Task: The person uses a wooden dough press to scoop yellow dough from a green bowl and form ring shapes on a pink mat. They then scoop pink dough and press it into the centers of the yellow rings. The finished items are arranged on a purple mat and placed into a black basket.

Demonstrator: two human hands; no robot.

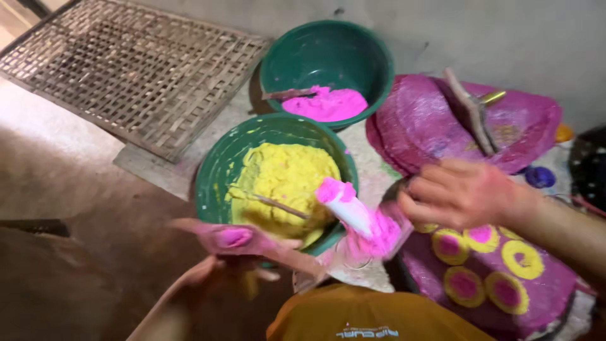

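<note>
My left hand [211, 271] is low in the view and holds a flat wooden spatula [252, 243] with a dab of pink paste on it. The spatula sits just in front of a green bowl [211, 170] of yellow paste. My right hand [461, 192] comes in from the right with its fingers curled on the back end of a piping bag [360, 221]. The bag is full of pink paste and its white nozzle has a pink tip. Below that hand lies a purple disc [549, 284] decorated with yellow rings and pink centres.
A second green bowl [328, 50] behind holds pink paste. A stack of purple discs [429, 120] with sticks on top lies at the right. A woven bamboo mat [126, 69] lies at the upper left. A thin stick rests in the yellow paste.
</note>
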